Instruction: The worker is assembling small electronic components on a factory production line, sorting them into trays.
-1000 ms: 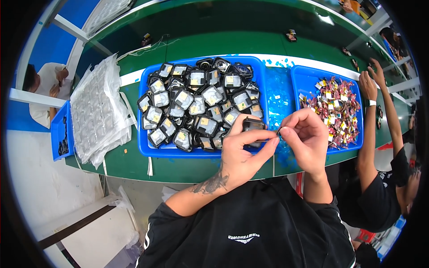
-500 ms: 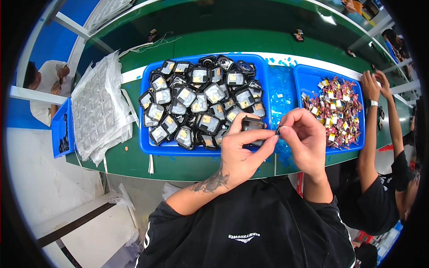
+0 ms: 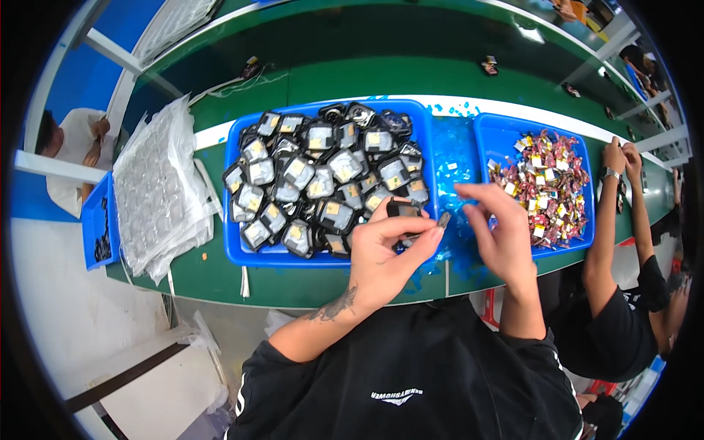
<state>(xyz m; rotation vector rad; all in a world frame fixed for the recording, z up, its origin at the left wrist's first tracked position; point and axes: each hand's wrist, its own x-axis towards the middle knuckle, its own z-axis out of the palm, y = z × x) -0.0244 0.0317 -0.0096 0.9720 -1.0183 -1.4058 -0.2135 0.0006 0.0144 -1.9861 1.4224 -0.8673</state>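
Two bare hands work just above the near edge of a green bench [image 3: 308, 286]. The left hand [image 3: 385, 253] pinches a small black part [image 3: 405, 213] between thumb and curled fingers, holding it over the front rim of the large blue tray [image 3: 242, 253]. A tiny dark tab [image 3: 444, 219] juts out at the left fingertips; whether it belongs to the black part or is a separate piece is hard to tell at this size. The right hand [image 3: 499, 227] sits just beside it, to the right, fingers loosely spread and gripping nothing, its forefinger stretched back toward the tab without clearly touching it.

The large blue tray is heaped with small black units [image 3: 323, 183], many with pale or yellowish faces. Its right part holds only scraps of blue film [image 3: 451, 158]. Next to it on the right is a smaller blue tray [image 3: 499, 132] filled with little red and yellow packets [image 3: 546, 183]. To the left of the big tray lies a stack of clear plastic blister sheets [image 3: 158, 194], and past that a small blue bin [image 3: 95, 220]. At the right edge another person in a black shirt holds both hands [image 3: 620, 158] up near the bench.
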